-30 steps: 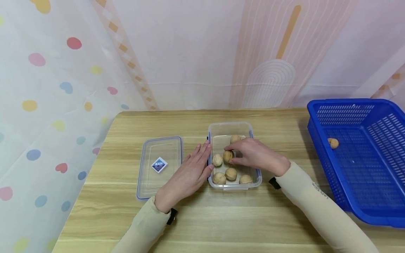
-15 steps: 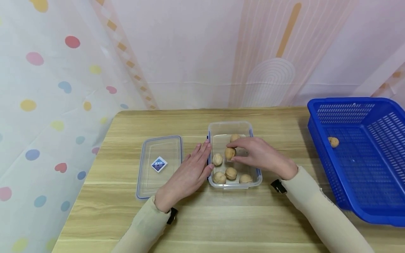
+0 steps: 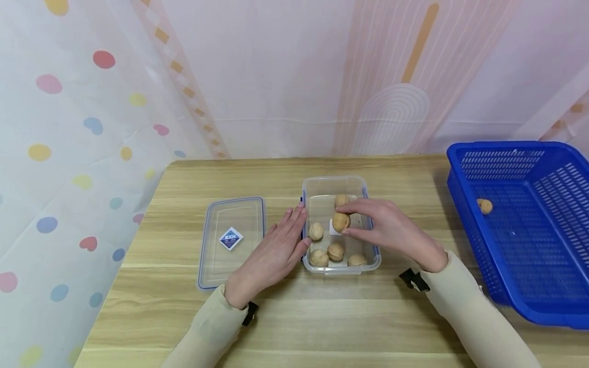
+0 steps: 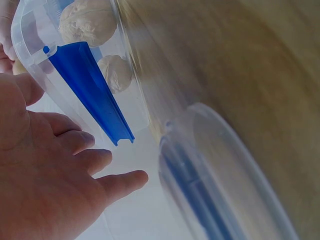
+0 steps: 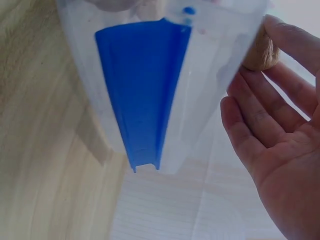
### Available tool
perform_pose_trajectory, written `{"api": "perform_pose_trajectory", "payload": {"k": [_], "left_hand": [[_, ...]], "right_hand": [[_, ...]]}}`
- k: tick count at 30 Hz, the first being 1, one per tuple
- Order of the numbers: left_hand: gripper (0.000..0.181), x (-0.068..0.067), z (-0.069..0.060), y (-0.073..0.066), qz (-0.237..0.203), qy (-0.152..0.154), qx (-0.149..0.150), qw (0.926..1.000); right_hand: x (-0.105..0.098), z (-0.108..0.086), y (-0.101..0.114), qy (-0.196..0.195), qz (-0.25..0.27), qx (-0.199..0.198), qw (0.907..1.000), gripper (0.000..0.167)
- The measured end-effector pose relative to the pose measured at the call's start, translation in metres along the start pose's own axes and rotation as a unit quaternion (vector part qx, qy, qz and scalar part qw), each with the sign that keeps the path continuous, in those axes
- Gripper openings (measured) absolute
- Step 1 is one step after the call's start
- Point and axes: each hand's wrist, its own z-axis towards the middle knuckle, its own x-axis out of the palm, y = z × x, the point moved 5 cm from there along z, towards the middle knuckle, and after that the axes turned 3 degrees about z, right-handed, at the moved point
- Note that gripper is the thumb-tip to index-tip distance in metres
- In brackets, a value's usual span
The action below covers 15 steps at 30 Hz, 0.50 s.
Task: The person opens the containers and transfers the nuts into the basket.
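Observation:
A walnut [image 3: 341,222] is pinched between the thumb and fingers of my right hand [image 3: 391,227], over the clear plastic container [image 3: 322,186]. In the right wrist view the same walnut [image 5: 262,52] shows at the fingertips, above the container's rim. Several other walnuts lie inside the container, among them a pale walnut [image 3: 316,231] on the left and one walnut [image 3: 335,251] near the front. Against the container's left side rests my left hand [image 3: 276,250], its fingers extended. The left wrist view shows that hand [image 4: 55,155] beside a blue side latch [image 4: 90,90].
A clear lid [image 3: 213,271] with a blue seal lies on the wooden table [image 3: 322,327], left of the container. At the right stands a large blue basket [image 3: 478,255] holding one walnut [image 3: 484,206]. A patterned cloth [image 3: 276,76] hangs behind the table.
My right hand has lifted the walnut slightly and shifted right with it, uncovering a white patch on the container's bottom. My left hand has stayed in place.

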Motion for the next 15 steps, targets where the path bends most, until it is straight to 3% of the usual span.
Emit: {"api": "perform_pose_trajectory", "payload": {"k": [15], "left_hand": [[0.066,0.002,0.000,0.001,-0.002,0.000,0.002,1.0000]], "right_hand": [[-0.020,-0.021,0.019,-0.053,-0.011,-0.016,0.9984,0.043]]}}
